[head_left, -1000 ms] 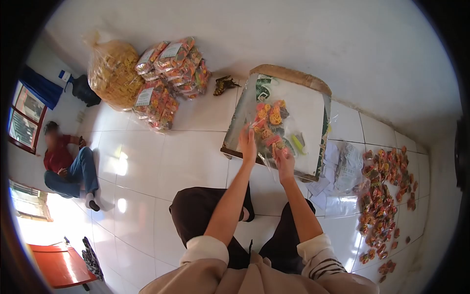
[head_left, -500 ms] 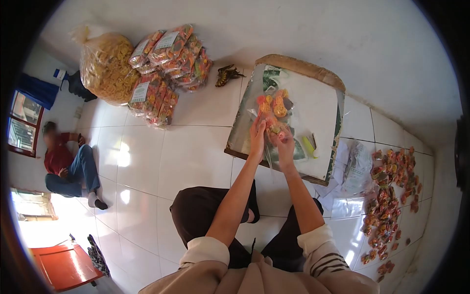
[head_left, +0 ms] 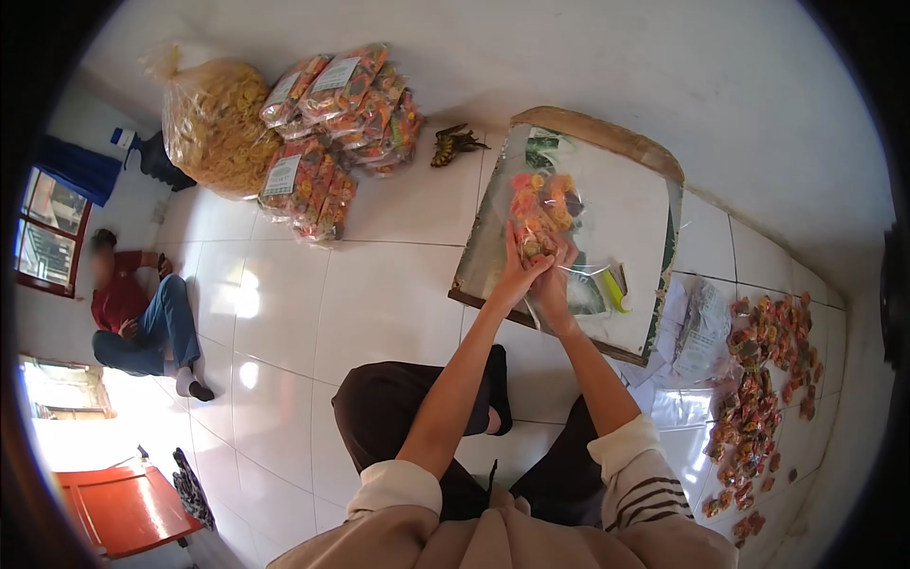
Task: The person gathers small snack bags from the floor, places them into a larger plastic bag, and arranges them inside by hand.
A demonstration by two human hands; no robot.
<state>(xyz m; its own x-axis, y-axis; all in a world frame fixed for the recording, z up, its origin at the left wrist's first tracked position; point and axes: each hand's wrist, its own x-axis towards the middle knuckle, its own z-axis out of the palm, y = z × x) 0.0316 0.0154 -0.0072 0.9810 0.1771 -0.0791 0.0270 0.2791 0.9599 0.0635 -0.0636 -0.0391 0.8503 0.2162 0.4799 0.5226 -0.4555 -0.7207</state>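
Observation:
A clear plastic bag of orange and yellow snack packets (head_left: 545, 201) lies over a low white board (head_left: 626, 209). My left hand (head_left: 521, 270) is closed on the bag's near left side. Close against it, my right hand (head_left: 553, 283) is also closed on the near end, and its fingers are partly hidden. Loose clear plastic hangs below the hands. Just right of my right hand, a small yellow-green item (head_left: 616, 286) rests on the board; its kind is unclear.
Filled, labelled snack bags (head_left: 332, 123) are stacked at the back left beside a big sack of yellow snacks (head_left: 223, 128). Several small packets (head_left: 754, 408) and a bundle of printed plastic bags (head_left: 701, 327) lie at right. A seated person (head_left: 133, 303) and an orange table (head_left: 118, 507) are left.
My two hands have come together at the near end of the bag, the right one moving left and up. The whole view has shifted slightly.

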